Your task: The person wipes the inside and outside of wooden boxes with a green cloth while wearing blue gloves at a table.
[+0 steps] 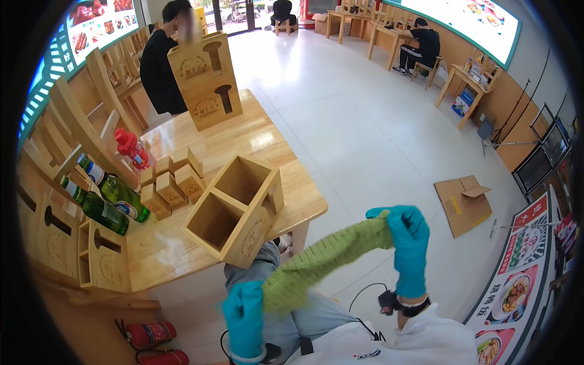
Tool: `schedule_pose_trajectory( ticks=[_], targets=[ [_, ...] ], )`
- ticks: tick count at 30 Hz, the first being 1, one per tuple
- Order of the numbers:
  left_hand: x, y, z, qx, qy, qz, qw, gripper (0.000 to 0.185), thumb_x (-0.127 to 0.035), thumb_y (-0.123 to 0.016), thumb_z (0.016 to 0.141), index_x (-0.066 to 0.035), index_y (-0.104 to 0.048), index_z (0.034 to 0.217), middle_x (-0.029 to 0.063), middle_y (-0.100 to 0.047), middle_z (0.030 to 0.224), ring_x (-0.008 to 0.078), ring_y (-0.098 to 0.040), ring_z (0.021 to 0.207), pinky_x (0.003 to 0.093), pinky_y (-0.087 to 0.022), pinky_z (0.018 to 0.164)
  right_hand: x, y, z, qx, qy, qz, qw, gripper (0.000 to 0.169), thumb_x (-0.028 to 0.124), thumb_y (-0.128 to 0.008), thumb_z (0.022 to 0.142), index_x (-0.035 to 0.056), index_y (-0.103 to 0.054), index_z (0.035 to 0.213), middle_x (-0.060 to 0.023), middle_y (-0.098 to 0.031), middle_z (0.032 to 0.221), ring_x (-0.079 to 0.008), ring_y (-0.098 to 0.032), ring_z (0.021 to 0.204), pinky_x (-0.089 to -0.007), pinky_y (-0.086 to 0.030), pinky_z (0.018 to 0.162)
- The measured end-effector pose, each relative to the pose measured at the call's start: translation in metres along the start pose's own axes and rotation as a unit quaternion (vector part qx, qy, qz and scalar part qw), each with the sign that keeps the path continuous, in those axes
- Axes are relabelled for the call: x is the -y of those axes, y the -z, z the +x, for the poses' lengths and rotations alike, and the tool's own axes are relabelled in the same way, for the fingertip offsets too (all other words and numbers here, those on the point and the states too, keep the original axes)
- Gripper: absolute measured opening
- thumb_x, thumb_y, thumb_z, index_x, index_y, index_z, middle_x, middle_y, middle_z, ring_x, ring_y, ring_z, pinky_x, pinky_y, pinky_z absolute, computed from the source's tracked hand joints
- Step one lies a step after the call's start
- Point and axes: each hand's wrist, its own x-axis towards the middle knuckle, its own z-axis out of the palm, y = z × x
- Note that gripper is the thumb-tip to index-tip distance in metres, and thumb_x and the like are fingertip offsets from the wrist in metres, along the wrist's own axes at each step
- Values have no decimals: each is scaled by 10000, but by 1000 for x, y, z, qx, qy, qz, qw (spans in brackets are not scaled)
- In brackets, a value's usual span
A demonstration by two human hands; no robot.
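Note:
A green cloth (328, 260) is stretched between my two hands, above my lap. My left hand (244, 315), in a blue rubber glove, grips its lower left end. The gloved right hand (408, 242) pinches the upper right end. Left of the cloth, a two-compartment wooden box (242, 207) sits tilted at the table's near corner, its open top showing two bare compartments. Several small wooden blocks (171, 189) stand behind it to the left. A stack of wooden boxes (207, 82) with keyhole-shaped cutouts rises at the table's far end.
On the wooden table (273, 155), green glass bottles (114, 194) and a red-capped bottle (132, 148) stand at left. Fire extinguishers (150, 335) lie below. One person (159, 68) is beyond the table; others sit farther off. Flattened cardboard (463, 205) lies on the floor.

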Motion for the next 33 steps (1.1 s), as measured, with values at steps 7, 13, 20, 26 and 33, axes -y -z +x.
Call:
schedule_pose_trajectory(
  ticks=[7,13,20,26,33],
  targets=[
    [13,-43,-14,7,130,-236,963,209,-197,-592,1008,-23,-563,1120,15,-595,994,93,-530,860,241,-457,771,-33,-64,-84,256,85,-105,957,161,108,-675,918,58,-676,1071,-133,-673,1243,-326,-660,1110,-381,-523,965],
    [-2,-25,-13,-46,93,-164,981,209,-161,-636,973,-35,-549,1115,56,-609,1035,119,-551,918,281,-478,848,-38,-75,-97,389,207,-190,877,348,249,-634,960,41,-643,1238,-154,-594,1361,-364,-569,1252,-420,-497,1004],
    [17,-18,-18,-30,-41,-160,986,163,-84,-645,943,-47,-576,1086,107,-635,1160,119,-556,912,281,-503,817,-54,-67,-88,156,-102,98,978,555,455,-514,1016,106,-443,1441,-127,-437,1517,-304,-424,1394,-498,-372,1126],
    [-17,-15,2,371,-305,158,863,367,-151,-644,940,-33,-554,1275,196,-478,1470,247,-573,1167,399,-510,922,-47,-55,-95,151,-390,146,896,656,532,-377,1041,138,-261,1551,-134,-375,1533,-298,-413,1388,-493,-375,1138],
    [-26,28,16,450,-267,276,806,637,-260,-704,901,-39,-450,1442,201,-365,1554,301,-492,1321,425,-463,1019,-53,-63,-71,146,-336,441,819,754,592,-462,952,159,-301,1548,-189,-279,1596,-407,-268,1464,-596,-243,1175]
  ],
)
